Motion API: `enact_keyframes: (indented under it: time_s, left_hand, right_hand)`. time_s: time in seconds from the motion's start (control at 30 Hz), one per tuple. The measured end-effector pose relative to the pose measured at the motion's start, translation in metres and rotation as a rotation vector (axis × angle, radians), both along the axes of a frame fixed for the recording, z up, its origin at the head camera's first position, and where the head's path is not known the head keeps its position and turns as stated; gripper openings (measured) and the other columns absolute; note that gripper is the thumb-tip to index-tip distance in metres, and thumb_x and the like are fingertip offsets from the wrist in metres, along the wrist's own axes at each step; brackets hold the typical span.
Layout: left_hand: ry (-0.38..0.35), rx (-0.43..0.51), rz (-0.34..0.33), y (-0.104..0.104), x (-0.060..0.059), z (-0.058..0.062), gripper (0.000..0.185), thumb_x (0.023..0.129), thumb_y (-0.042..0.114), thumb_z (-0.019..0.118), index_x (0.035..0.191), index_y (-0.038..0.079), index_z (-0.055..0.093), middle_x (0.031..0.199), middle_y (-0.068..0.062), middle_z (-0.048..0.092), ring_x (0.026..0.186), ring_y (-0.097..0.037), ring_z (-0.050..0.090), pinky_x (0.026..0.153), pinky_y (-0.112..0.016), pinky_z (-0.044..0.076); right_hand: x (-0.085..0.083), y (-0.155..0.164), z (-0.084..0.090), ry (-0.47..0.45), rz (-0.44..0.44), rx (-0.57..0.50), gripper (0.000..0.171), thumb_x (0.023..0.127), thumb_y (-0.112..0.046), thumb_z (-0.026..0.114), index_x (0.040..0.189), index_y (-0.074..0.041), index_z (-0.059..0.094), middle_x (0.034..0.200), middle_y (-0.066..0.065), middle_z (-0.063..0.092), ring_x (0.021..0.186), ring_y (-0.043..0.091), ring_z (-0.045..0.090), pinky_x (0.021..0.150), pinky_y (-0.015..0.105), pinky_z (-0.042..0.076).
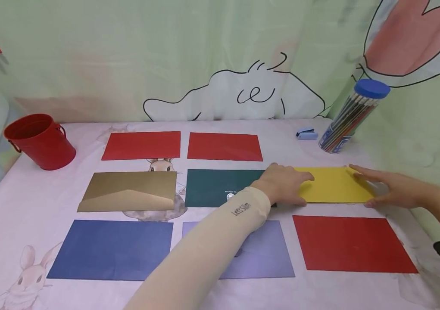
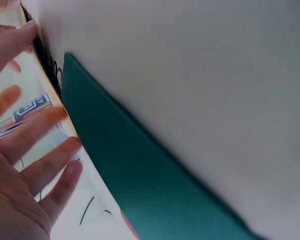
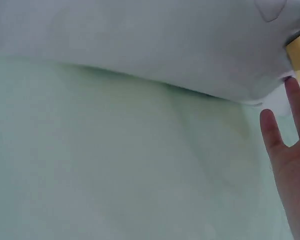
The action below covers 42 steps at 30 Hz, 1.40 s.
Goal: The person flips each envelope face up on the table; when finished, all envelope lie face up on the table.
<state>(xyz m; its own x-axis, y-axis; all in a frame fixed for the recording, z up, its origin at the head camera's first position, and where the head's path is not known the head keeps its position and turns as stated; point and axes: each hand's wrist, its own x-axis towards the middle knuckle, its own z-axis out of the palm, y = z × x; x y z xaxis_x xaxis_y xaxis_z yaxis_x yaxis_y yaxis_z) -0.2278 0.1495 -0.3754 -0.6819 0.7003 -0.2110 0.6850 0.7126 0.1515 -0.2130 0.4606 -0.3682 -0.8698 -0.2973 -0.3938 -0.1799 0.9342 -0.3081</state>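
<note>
L hand: left hand flat on yellow envelope, fingers straight, w/ forearm over green envelope.
R hand: right hand flat, pressing its right edge.
Around: red envelope just below; pencil tub, red bucket well apart on counter.

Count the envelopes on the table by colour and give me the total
Red: 3
Gold: 1
Dark green: 1
Yellow: 1, with the left hand and right hand laid flat at its two ends
Dark blue: 1
Pale violet: 1
Total: 8
</note>
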Motion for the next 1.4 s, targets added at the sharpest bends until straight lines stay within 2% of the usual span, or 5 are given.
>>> enact_keyframes:
  time_s: [0.33, 0.9, 1.03, 1.27, 1.4]
  left_hand:
    - [0.118, 0.011, -0.065, -0.004, 0.004, 0.001, 0.077, 0.105, 0.049, 0.041, 0.162, 0.027, -0.006, 0.077, 0.009, 0.060, 0.062, -0.008, 0.056, 0.071, -0.024, 0.045]
    - [0.171, 0.288, -0.094, -0.026, 0.008, 0.011, 0.095, 0.100, 0.005, 0.050, 0.158, 0.043, -0.015, 0.076, 0.004, 0.057, 0.051, -0.011, 0.047, 0.053, -0.022, 0.039]
    - [0.131, 0.358, -0.068, -0.029, 0.004, 0.013, 0.095, 0.098, 0.001, 0.050, 0.159, 0.047, -0.006, 0.093, 0.003, 0.059, 0.052, -0.012, 0.047, 0.050, -0.021, 0.039]
    - [-0.001, 0.448, 0.025, -0.028, -0.002, 0.013, 0.088, 0.100, 0.007, 0.057, 0.158, 0.052, 0.008, 0.134, 0.000, 0.049, 0.075, -0.009, 0.058, 0.051, -0.017, 0.047]
    - [-0.090, 0.487, 0.099, -0.030, -0.002, 0.008, 0.079, 0.097, 0.007, 0.065, 0.155, 0.047, 0.030, 0.140, 0.001, 0.038, 0.088, -0.007, 0.056, 0.054, -0.015, 0.048]
  right_hand:
    - [0.014, -0.008, 0.003, 0.125, -0.032, 0.004, 0.104, 0.082, -0.030, 0.083, 0.161, -0.009, 0.019, 0.137, 0.031, 0.054, 0.129, 0.058, 0.031, 0.089, 0.077, 0.038]
    - [0.021, -0.011, 0.033, 0.300, -0.270, -0.171, 0.091, 0.094, -0.033, 0.073, 0.163, -0.022, 0.014, 0.115, 0.023, 0.070, 0.123, 0.051, 0.050, 0.076, 0.044, 0.054]
    - [0.017, -0.014, 0.032, 0.341, -0.342, -0.166, 0.094, 0.093, -0.042, 0.072, 0.162, -0.016, 0.015, 0.116, 0.027, 0.068, 0.108, 0.040, 0.058, 0.062, 0.025, 0.047]
    - [0.013, -0.020, 0.028, 0.350, -0.431, -0.199, 0.100, 0.089, -0.051, 0.073, 0.162, -0.010, 0.017, 0.124, 0.037, 0.057, 0.109, 0.053, 0.053, 0.067, 0.040, 0.058]
    - [0.010, -0.022, 0.023, 0.334, -0.456, -0.250, 0.104, 0.085, -0.053, 0.076, 0.158, -0.008, 0.018, 0.125, 0.036, 0.054, 0.107, 0.051, 0.053, 0.067, 0.028, 0.055]
